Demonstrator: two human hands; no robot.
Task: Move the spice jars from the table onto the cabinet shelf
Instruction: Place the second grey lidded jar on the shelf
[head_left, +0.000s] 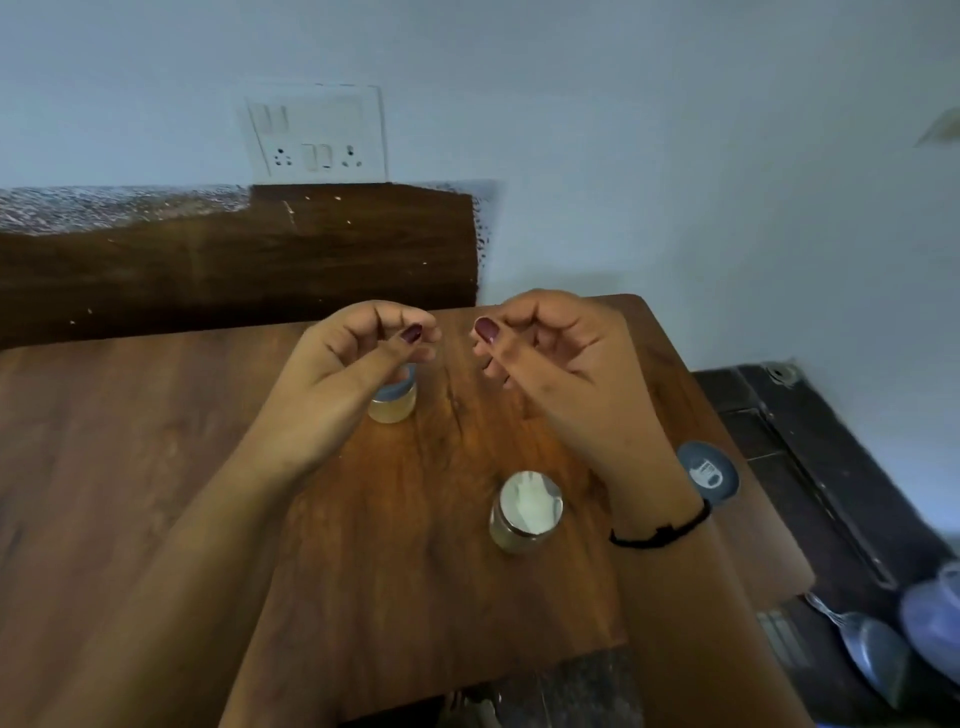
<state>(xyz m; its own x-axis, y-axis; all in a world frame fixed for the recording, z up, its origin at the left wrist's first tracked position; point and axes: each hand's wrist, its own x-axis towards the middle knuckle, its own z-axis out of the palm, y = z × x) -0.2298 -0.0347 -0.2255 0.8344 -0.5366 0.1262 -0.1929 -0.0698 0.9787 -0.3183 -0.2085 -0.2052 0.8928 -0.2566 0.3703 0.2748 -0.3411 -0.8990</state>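
Our left hand (358, 358) and right hand (550, 353) hover over the table (130, 467), fingers curled up, holding nothing. The lidded jar (395, 402) sits right under our left; the open jar (527, 512) stands nearer us, by our right wrist.

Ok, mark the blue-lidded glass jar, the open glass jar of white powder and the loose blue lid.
blue-lidded glass jar (393, 409): head view, glass wall.
open glass jar (511, 543): head view, glass wall.
loose blue lid (707, 473): head view, top.

Left hand (358, 364) and right hand (556, 364), both curled (empty), hover above a capped jar (396, 402) and an open jar (527, 514).
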